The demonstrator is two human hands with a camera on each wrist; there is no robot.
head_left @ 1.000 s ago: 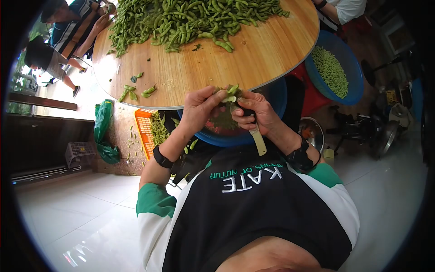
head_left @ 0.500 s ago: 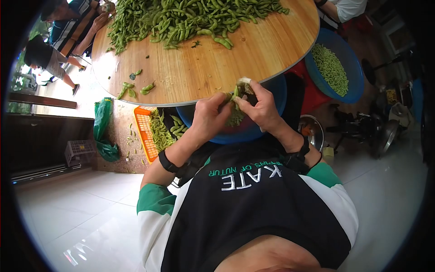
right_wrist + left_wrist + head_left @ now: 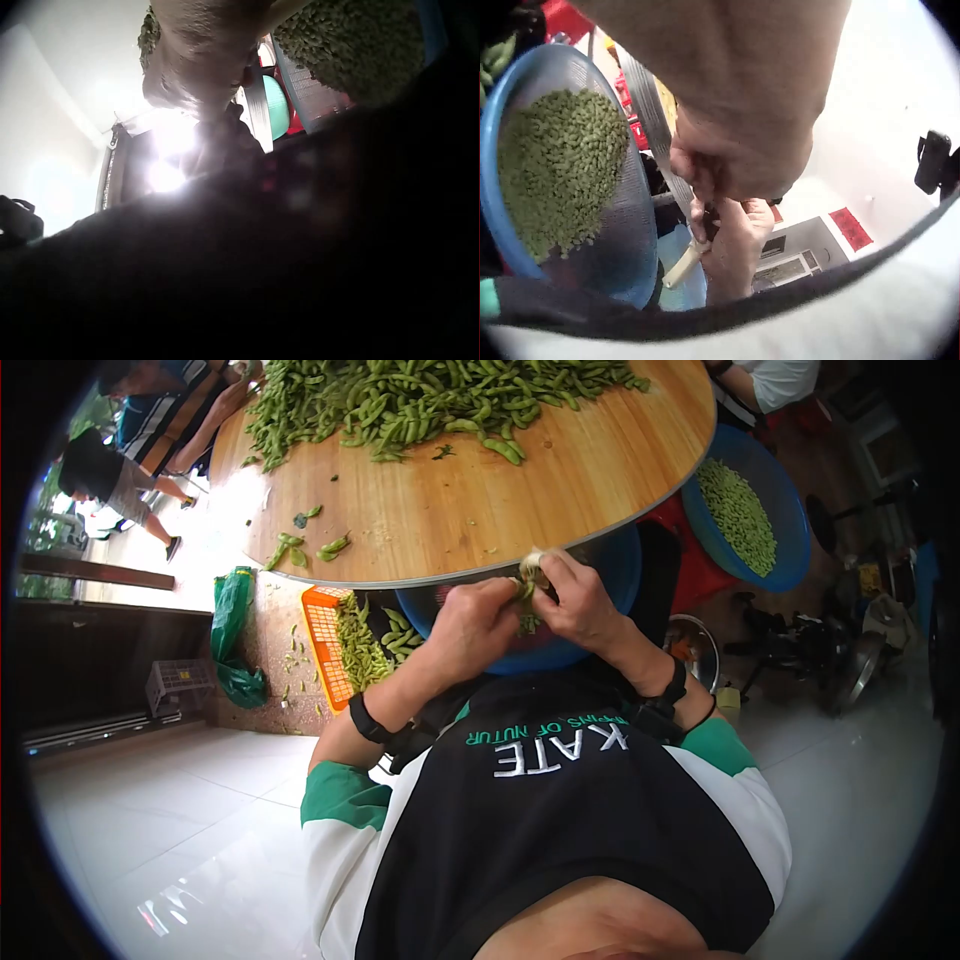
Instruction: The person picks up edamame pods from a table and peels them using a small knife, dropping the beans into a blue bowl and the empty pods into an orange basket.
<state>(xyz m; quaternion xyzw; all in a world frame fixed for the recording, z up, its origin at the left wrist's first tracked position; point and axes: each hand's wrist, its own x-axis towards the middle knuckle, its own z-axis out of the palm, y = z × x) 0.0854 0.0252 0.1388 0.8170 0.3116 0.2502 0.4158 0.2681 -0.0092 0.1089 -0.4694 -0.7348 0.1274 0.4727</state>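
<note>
In the head view my left hand (image 3: 472, 622) and right hand (image 3: 582, 605) meet just off the table's near edge, over a blue basin (image 3: 545, 658). Left thumb and fingers pinch a green soybean pod (image 3: 526, 592), and the right fingertips are at its other side. My right hand also grips a knife; its cream handle (image 3: 684, 266) sticks out below that hand in the left wrist view, while the blade is hidden. Something whitish (image 3: 534, 559) covers the right index fingertip. The right wrist view is mostly dark.
Many pods (image 3: 430, 405) are heaped on the round wooden table (image 3: 420, 530). A blue colander (image 3: 795, 550) of shelled beans stands to the right. On the left are an orange basket (image 3: 322, 630) with pods and a green bag (image 3: 235, 650). Other people are around the table.
A second ago the knife handle showed below my right hand; that hand has turned, hiding it in the head view. My left hand has come right and slightly down. The pod stays between them.
</note>
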